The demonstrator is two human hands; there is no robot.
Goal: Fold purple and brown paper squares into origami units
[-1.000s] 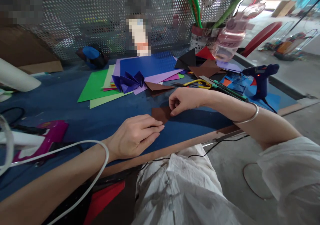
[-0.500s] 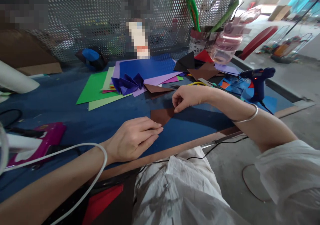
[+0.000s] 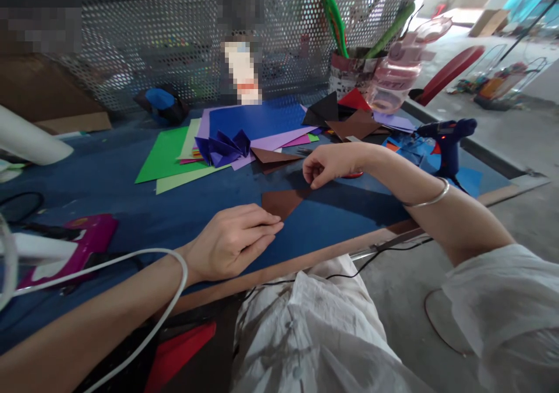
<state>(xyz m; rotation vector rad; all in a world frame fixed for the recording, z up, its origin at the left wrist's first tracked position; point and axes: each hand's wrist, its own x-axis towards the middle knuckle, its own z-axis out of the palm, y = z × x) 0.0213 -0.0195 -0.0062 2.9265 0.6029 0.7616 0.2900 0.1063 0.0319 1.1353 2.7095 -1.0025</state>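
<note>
A brown sheet of paper (image 3: pixel 282 202), folded to a triangular shape, lies on the blue tabletop between my hands. My left hand (image 3: pixel 238 239) rests at its near edge, with the fingers pressed together and their tips on the paper. The fingers of my right hand (image 3: pixel 334 163) are curled, and the fingertips meet the paper's far right corner. Under them, the tip of that corner is partly hidden. Just beyond lies another folded brown paper (image 3: pixel 275 158). A bit of a red handle (image 3: pixel 353 175) shows below my right wrist.
Stacked colored paper, including a green sheet (image 3: pixel 163 151) and a blue sheet (image 3: pixel 257 119), lies behind, with a folded purple paper piece (image 3: pixel 225 147). A glue gun (image 3: pixel 449 142) stands at right. A pink bottle (image 3: pixel 395 78) is at the back. A magenta tool (image 3: pixel 87 244) sits left.
My right hand has shifted slightly up and to the right, baring more of the brown paper's corner. The red handle has come into sight under the wrist. My left hand stays put.
</note>
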